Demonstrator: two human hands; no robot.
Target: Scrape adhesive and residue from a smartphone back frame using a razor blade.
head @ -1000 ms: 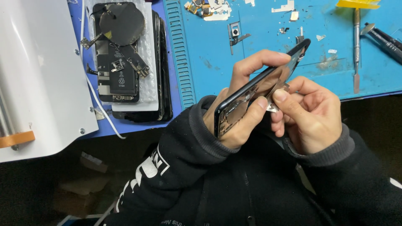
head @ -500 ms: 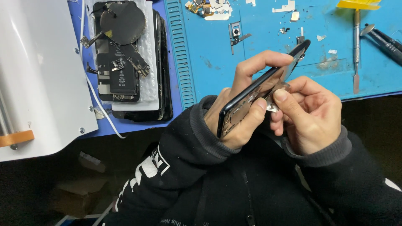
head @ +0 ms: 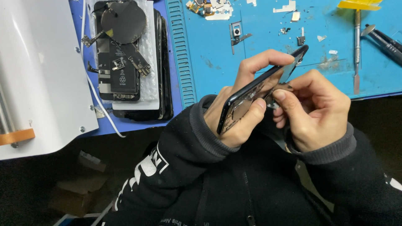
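The left hand (head: 238,111) holds a black phone frame (head: 259,90) tight, fingers curled over its top edge and thumb under it. The frame is tilted in the air, just past the front edge of the blue work mat (head: 259,54). The right hand (head: 312,111) pinches a small metal part (head: 271,102) against the frame's open side. A metal spudger (head: 356,50) lies near the mat's right edge. A stack of opened phones (head: 125,62) sits beside the mat's left edge.
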